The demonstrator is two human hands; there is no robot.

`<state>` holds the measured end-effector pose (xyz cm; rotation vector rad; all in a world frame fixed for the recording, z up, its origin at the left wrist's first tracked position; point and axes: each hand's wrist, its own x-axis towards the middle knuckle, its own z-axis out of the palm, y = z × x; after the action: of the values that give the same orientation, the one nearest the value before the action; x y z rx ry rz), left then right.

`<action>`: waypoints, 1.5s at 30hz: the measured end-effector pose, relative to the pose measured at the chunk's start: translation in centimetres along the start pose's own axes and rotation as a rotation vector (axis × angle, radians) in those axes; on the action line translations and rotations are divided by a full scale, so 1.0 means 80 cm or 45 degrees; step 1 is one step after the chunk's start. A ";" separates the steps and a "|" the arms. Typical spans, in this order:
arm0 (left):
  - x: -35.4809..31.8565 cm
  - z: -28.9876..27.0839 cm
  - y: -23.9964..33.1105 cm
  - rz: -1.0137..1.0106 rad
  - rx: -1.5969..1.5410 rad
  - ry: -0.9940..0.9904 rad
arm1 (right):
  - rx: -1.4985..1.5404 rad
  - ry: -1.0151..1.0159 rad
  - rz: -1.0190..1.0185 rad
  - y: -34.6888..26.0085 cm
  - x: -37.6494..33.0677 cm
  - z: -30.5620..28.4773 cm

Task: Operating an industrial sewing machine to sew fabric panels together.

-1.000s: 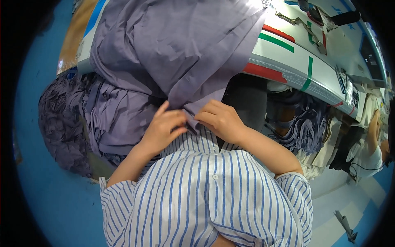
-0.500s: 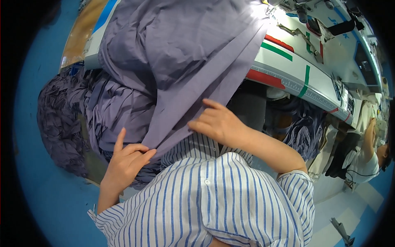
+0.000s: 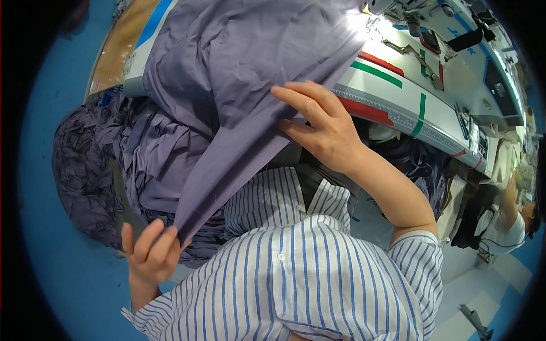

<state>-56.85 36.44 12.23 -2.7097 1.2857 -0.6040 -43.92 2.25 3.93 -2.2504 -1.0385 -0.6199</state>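
Note:
A large piece of grey-purple fabric (image 3: 250, 68) lies over the machine table and hangs down toward my lap. At its near lower end my left hand (image 3: 151, 253) pinches a corner, some fingers raised. Farther up the same edge, my right hand (image 3: 327, 125) grips the fabric, fingers on top and thumb by the edge. Between the two hands the edge runs in a long folded strip, with a loose thread hanging near it. The fabric's far end reaches the lit needle area of a sewing machine (image 3: 392, 11).
Bundles of similar cloth (image 3: 85, 165) are heaped at the left, and more dark cloth (image 3: 424, 165) hangs below the table. A ruler strip (image 3: 406, 118) follows the table's front edge. Tools (image 3: 462, 122) lie on the right. Another person (image 3: 506, 227) works at far right.
My left hand has drawn the corner down and left toward me. My right hand has moved up and right along the edge, and the strip between them is stretched out longer.

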 end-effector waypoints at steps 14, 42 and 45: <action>0.185 0.144 -0.009 -0.071 -0.997 0.378 | 0.180 -0.289 0.277 -0.044 -0.159 -0.006; 0.591 0.395 -0.080 -0.719 -0.921 -0.081 | 0.524 -0.231 0.463 0.048 -0.169 -0.023; 0.594 0.402 -0.079 -0.737 -0.932 0.327 | 0.515 -0.224 0.453 0.056 -0.164 -0.026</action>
<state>-12.85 1.42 -0.82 -3.7808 0.8496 -0.6267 -48.46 -8.38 -4.03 -2.0748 -0.7337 -0.0529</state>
